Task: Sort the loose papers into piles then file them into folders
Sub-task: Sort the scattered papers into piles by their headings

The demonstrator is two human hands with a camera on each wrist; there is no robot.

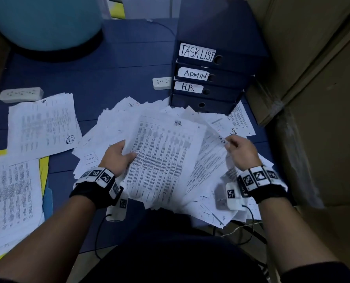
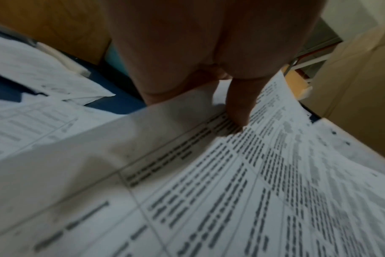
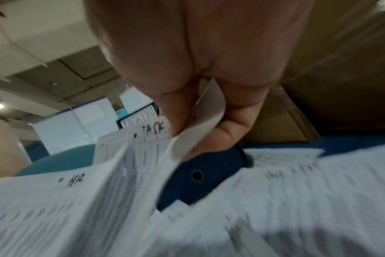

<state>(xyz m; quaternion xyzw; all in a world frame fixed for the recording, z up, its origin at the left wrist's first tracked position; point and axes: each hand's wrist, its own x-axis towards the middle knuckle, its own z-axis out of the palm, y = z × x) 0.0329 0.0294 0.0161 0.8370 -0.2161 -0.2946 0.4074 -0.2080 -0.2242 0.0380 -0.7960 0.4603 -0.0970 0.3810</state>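
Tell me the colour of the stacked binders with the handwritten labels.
Dark navy blue binders, with white labels; clearest in the head view.

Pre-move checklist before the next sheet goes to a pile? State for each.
1. Left hand grip on the fanned stack of printed white sheets: ok, thumb on top.
2. Right hand has a sheet: ok, it pinches the corner of a white sheet peeled up from the fan.
3. Single sheet pinched, not two: cannot tell.
4. Category mark readable: ok on the top sheet, handwritten HR; the sheet behind reads TASK.
5. Destination pile exists: ok, a white paper pile marked HR lies on the blue table, to the left.
6. Stacked dark blue binders labelled TASK LIST, ADMIN, H.R.: ok, labels readable; bottom one unlabelled.
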